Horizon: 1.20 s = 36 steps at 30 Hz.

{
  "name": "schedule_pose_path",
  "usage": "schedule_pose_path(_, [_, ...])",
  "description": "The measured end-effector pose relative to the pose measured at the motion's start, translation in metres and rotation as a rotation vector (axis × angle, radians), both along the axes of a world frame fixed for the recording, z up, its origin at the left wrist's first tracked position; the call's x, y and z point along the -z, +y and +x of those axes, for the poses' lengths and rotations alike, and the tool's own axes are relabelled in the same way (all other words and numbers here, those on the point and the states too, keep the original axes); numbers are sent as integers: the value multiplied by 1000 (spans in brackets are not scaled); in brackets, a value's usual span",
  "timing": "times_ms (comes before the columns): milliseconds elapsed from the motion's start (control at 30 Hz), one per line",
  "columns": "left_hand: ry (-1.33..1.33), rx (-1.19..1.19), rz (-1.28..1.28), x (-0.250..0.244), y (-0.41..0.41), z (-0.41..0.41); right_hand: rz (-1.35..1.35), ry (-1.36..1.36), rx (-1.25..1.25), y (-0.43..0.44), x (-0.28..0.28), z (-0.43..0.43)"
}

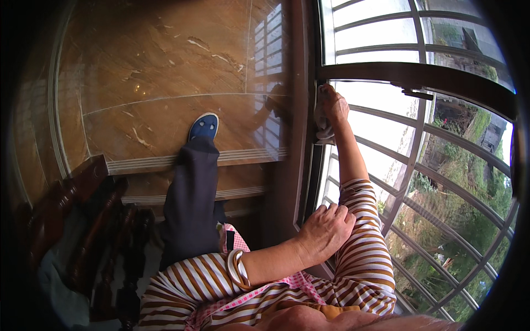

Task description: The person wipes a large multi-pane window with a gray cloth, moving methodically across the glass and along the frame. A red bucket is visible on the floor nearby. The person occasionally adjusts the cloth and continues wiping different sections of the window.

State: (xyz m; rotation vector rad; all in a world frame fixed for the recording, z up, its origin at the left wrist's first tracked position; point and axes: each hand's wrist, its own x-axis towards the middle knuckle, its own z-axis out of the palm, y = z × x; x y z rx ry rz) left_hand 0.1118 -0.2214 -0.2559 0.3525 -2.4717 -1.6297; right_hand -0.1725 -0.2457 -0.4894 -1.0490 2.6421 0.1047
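My right hand (336, 103) reaches forward to the window and holds a crumpled grey cloth (324, 126) against the dark window frame (312, 165), just below the crossbar. My left hand (327, 231) is bent across my front with its fingers curled. It lies beside or against the striped sleeve (360, 223) of my right arm; whether it grips anything is hidden. The left sleeve is pushed up near the elbow, and a pink checked apron (298, 281) shows at my chest.
Metal window bars (408, 159) stand beyond the opening, with a window handle (416, 93) on the dark crossbar. One foot in a blue shoe (203, 126) is on the glossy brown tiled landing (165, 82). Steps with grooved edges (232, 156) and a dark wooden baluster (132, 265) are at the left.
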Motion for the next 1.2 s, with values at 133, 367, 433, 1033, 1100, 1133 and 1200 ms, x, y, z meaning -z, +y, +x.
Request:
schedule_pose_path(133, [-44, -72, -98, -1, -16, -4, 217, 8, 13, -24, 23, -15])
schedule_pose_path(367, [-91, -78, -176, -1, -27, -11, 318, 69, -57, -24, 48, -18])
schedule_pose_path(433, [-81, -70, -166, -1, -28, -12, 263, 88, -95, -22, 46, -13])
schedule_pose_path(1033, [-111, -27, -169, -4, -28, -17, 381, -101, 134, -27, 43, -9])
schedule_pose_path(1100, [-118, -8, -143, -5, -26, -16, 307, -135, 206, -15, 45, -3])
schedule_pose_path(1133, [-120, -3, -124, -4, -24, -14, 326, -148, 193, -11, 43, 2])
schedule_pose_path(1200, [-114, 17, -97, -4, -19, -12, 362, -167, 174, 0, 34, 13])
